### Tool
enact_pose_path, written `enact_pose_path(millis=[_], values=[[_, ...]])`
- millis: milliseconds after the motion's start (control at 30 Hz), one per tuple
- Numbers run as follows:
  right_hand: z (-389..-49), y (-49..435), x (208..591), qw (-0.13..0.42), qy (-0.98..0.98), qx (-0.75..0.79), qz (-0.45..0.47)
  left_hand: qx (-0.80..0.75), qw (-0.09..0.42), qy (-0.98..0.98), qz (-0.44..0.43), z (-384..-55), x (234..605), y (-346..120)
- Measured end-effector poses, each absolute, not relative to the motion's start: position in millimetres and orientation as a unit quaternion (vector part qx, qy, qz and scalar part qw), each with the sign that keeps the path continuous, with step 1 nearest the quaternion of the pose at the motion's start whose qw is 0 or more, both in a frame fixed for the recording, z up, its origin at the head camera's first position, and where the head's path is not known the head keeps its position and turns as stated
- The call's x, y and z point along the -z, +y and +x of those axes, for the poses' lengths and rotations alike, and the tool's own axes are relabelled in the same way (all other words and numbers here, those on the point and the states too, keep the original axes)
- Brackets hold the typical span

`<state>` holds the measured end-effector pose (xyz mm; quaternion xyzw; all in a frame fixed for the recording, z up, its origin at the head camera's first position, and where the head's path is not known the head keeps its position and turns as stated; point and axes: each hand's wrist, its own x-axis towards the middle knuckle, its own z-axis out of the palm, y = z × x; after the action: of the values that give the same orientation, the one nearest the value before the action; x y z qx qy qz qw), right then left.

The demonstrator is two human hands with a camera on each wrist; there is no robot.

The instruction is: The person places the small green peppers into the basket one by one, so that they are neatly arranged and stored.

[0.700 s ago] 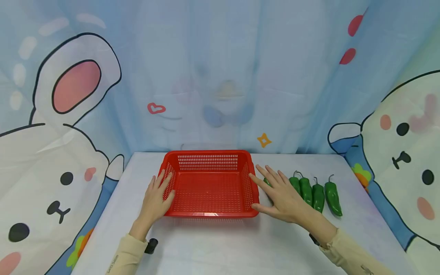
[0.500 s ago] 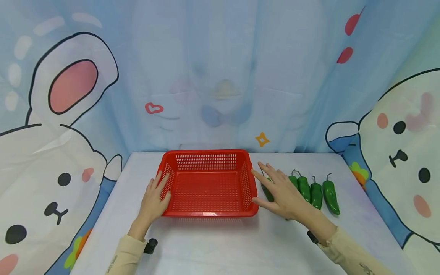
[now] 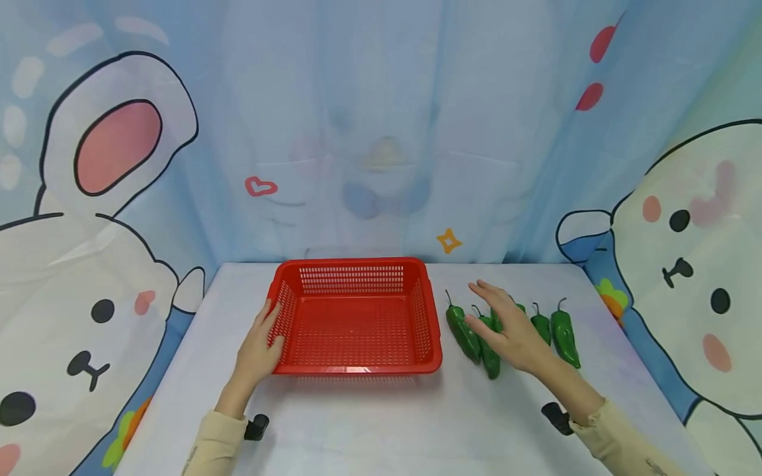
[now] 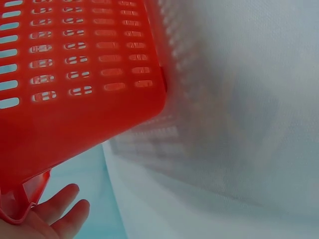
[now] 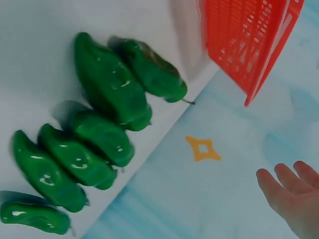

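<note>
"Grip status?"

"Left hand (image 3: 256, 347) lies against the left side of the basket (image 3: 381, 369), fingers extended, not seen to curl round the rim. Right hand (image 3: 514, 334) holds nothing; its fingers are loosely spread above the peppers (image 3: 463, 334) and clear of them."

"Location?"

"Basket upright on the table (image 3: 381, 430). To its right, six peppers in a row, stems toward the curtain (image 3: 381, 86), all six visible in the right wrist view. First in the row is near the basket, not touching."

"Expected handling, basket?"

"Judged light: thin perforated plastic by its look. Stiff at the rim, likely to give slightly at the slotted walls. Smooth, so it may slide under a side push. Take hold midway along both short rims, thumbs inside, fingers beneath the lip."

"Peppers?"

"Judged light and firm, with glossy skin liable to slip or roll under a fingertip pinch. Take each round its thick middle, thumb opposite fingers, pressure modest. Stems look thin and could snap; not a lifting point. Note: the first pepper shows a brownish patch in the right wrist view. Blemish or reflection, cannot tell."
</note>
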<state>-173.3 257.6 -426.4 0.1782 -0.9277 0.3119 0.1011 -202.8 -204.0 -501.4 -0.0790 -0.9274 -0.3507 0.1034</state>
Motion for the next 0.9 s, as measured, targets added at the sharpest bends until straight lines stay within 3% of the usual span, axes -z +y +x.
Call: enact_pose_path(millis=[233,400,900], values=[[-176,294,430,0.109,-0.927,-0.344,0.102,0.352,0.101,-0.928,-0.07,-201,502,-207],[-178,317,435,0.083,-0.93,-0.357,0.035,0.353,0.101,-0.928,-0.069,-203,502,-209],[-182,375,456,0.075,-0.927,-0.359,-0.075,0.367,0.096,-0.923,-0.063,-204,504,-204]])
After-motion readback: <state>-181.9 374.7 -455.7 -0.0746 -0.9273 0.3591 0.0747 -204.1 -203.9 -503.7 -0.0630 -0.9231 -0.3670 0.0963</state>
